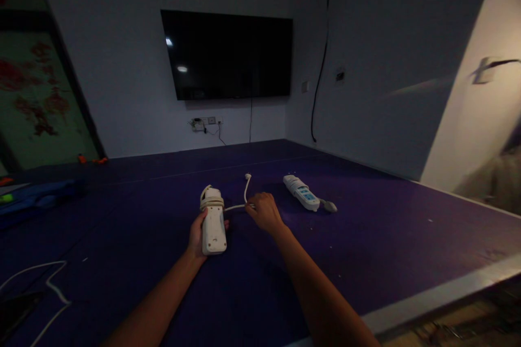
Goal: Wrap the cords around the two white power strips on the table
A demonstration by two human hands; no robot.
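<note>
My left hand (198, 234) is wrapped round a white power strip (214, 230), its screwed underside facing me. Several turns of white cord are wound about its far end. From there the power cord (235, 207) runs right into my right hand (264, 212), which is closed on it. Beyond that hand the loose end bends away and ends in a small plug (248, 176). To the right lies a second power strip (302, 193), socket side up, with its own cord wound round it and a grey plug (329, 206) at its near end.
Both strips are over a wide purple surface (366, 233) with a pale edge (439, 293) at the right. A blue item (44, 193) and a thin white cable (57, 290) lie at the left. A television (232, 57) hangs on the far wall.
</note>
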